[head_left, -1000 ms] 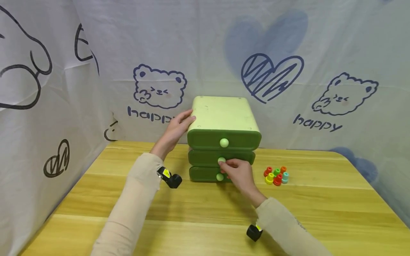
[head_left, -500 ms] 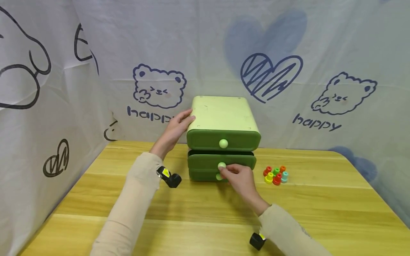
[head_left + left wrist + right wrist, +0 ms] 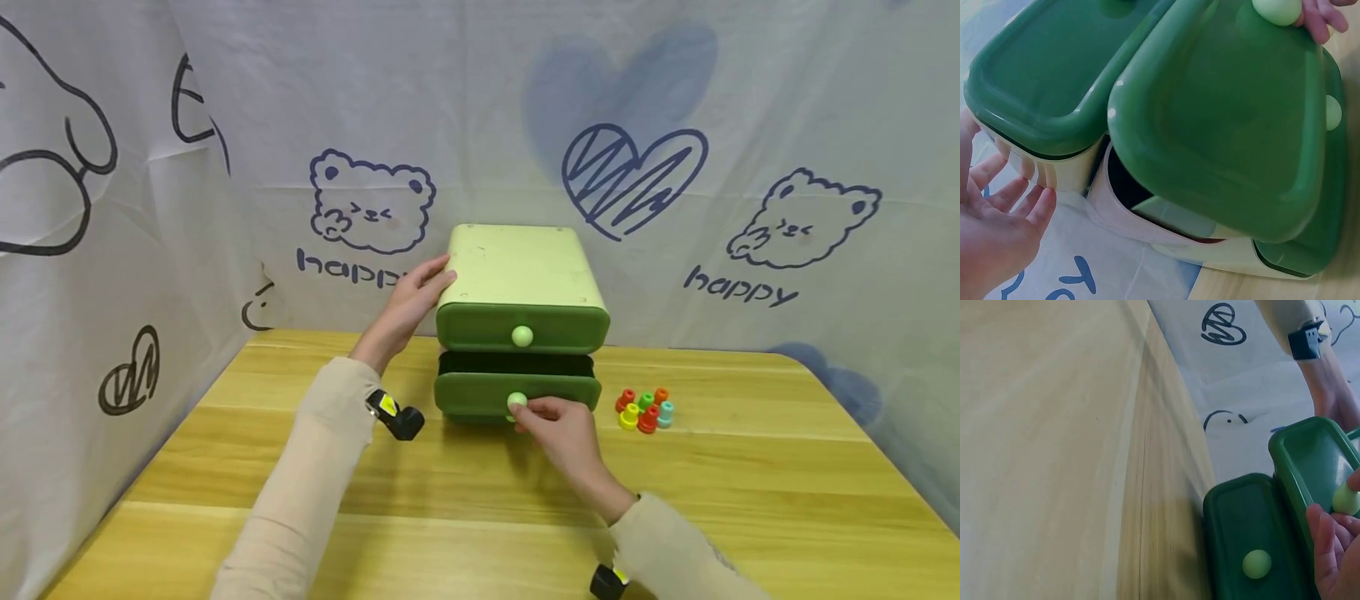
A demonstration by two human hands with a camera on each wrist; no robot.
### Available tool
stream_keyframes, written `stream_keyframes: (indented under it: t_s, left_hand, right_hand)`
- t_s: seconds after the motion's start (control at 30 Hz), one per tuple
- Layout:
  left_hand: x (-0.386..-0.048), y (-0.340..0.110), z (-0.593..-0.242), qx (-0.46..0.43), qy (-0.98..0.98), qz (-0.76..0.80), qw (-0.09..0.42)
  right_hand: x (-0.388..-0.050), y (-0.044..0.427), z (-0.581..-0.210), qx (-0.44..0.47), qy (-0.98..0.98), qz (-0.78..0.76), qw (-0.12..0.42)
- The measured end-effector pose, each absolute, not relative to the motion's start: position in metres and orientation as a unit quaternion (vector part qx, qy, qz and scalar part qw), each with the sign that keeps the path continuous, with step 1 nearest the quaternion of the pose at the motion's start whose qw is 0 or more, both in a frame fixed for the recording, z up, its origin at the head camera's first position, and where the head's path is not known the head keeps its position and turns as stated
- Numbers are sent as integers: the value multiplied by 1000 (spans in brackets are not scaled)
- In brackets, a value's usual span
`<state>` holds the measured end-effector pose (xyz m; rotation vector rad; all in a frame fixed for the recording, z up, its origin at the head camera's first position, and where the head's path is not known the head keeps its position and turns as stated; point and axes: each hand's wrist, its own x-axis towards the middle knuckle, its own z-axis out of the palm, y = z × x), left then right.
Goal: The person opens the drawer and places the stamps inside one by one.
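Note:
A small cabinet with a pale yellow-green top and three dark green drawers stands on the table. My left hand rests against its left side near the top, fingers extended along the wall. Between thumb and fingers, my right hand pinches the round light green knob of the middle drawer. That drawer is pulled partway out, and a dark gap shows behind its front. The top drawer is closed. Below, the bottom drawer is closed too, mostly hidden from the head view.
Several small coloured pegs, among them a yellow peg and a light blue peg, stand right of the cabinet on the wooden table. Behind hangs a white printed cloth.
The middle drawer has slid out from closed toward me, with my right hand pulling its knob back and slightly down. My left hand has stayed against the cabinet.

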<state>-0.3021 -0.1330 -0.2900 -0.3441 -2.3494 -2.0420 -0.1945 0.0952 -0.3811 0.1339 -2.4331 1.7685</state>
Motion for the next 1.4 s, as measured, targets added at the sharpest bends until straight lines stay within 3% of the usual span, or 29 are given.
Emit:
stream_keyframes:
  t_s: [1.4]
  left_hand:
    - [-305,-133,-290,-116,-747,-654,0]
  right_hand:
    - [-137,98,-375,35,-801,597,20]
